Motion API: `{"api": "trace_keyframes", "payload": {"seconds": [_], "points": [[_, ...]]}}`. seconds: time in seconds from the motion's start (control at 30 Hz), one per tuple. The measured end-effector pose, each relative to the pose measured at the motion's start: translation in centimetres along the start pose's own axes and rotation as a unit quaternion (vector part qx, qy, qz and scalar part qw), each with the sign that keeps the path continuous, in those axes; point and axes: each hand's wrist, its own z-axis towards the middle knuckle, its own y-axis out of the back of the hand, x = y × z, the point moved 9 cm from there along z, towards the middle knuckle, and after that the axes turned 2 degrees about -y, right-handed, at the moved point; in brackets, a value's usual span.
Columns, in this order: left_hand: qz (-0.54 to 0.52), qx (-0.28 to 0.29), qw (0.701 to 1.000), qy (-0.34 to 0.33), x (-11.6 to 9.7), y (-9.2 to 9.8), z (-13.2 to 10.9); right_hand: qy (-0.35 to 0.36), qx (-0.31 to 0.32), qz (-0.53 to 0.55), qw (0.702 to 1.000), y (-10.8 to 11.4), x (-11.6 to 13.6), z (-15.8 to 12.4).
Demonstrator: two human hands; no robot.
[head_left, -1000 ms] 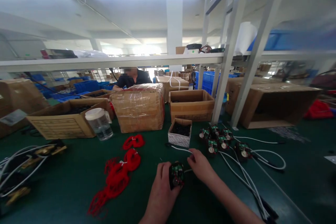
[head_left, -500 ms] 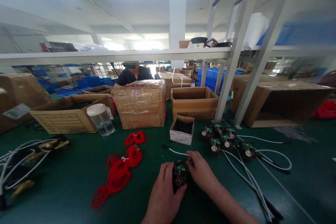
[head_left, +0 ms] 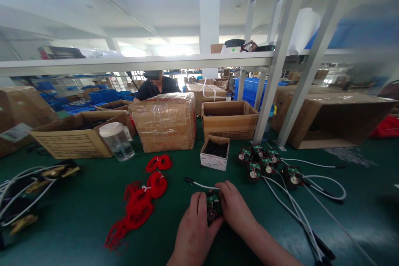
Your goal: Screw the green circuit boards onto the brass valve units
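Observation:
My left hand (head_left: 195, 228) is wrapped round a small black part with a green circuit board (head_left: 213, 208), low in the middle of the green table (head_left: 77, 224). My right hand (head_left: 235, 208) is closed on the same part from the right. A white cable (head_left: 199, 184) runs from the part to the left and away. Several like parts with white cables (head_left: 264, 165) lie to the upper right of my hands. Bundles of red wire (head_left: 141, 203) lie to the left.
A small white box of black bits (head_left: 215, 153) stands just beyond my hands. Cardboard boxes (head_left: 229, 119), a wrapped carton (head_left: 165, 121) and a clear jug (head_left: 116, 141) line the back. Cabled parts (head_left: 28, 191) lie far left. Shelf posts (head_left: 271, 75) rise at right. A person (head_left: 157, 85) sits behind.
My right hand has moved left from the cable onto the part, and both hands now close round it. The view has tilted slightly.

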Motion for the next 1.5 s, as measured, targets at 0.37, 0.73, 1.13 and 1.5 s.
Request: {"api": "trace_keyframes", "payload": {"seconds": [0.37, 0.73, 1.13, 1.5], "points": [[0.018, -0.040, 0.999, -0.013, -0.3, 0.1, -0.4, 0.011, 0.020, -0.018, 1.000, -1.0, -0.2, -0.3], [0.089, 0.071, 0.978, 0.176, 10.1, 7.1, 0.9, -0.054, -0.066, -0.034, 0.996, 1.5, -4.2, 0.6], [0.178, 0.198, 0.948, 0.171, 18.2, 7.3, 3.7, -0.024, -0.133, -0.034, 0.990, 2.4, -4.7, 0.7], [0.113, 0.154, 0.963, 0.188, 16.4, 11.6, 3.6, -0.022, -0.129, -0.046, 0.990, 2.6, -4.6, 0.9]]}}
